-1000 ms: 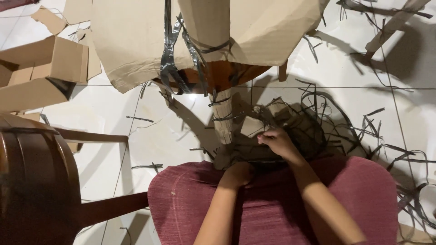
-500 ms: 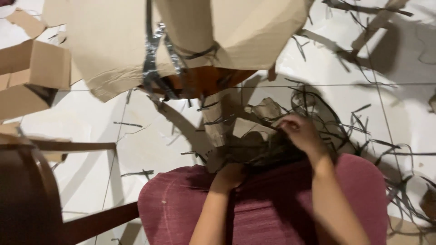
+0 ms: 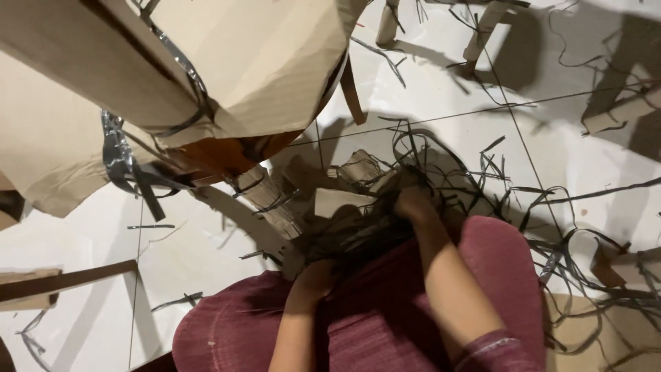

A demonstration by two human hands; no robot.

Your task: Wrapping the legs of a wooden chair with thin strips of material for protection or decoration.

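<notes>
I look down at my lap in maroon trousers. My left hand rests near my knee, its fingers closed on the lower edge of a dark tangle of black plastic strips and cardboard wrapping. My right hand reaches further forward into the same tangle, its fingers buried in shadow among the strips. A cardboard-wrapped furniture leg stands just left of the tangle. Above it hangs a large cardboard-wrapped piece bound with grey tape.
Loose black strips litter the white tiled floor to the right. Cardboard tubes lie at the top, and a cardboard scrap at the right edge. A brown wooden rail crosses the left side.
The view has swung right and closer. My right hand has pushed further forward into the tangle of strips. My left hand stays by my knee.
</notes>
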